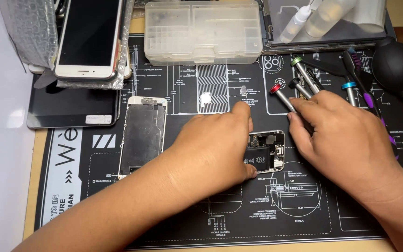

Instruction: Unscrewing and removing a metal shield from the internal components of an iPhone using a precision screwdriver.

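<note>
The left hand point(215, 149) lies flat over the opened silver phone body point(267, 150) on the black printed repair mat point(117, 196), pinning it down. The right hand point(341, 135) pinches the red-capped metal screwdriver point(283, 97) at its upper edge. Beyond lies the already detached white-framed screen panel point(143, 135); the internals remain in place.
</note>
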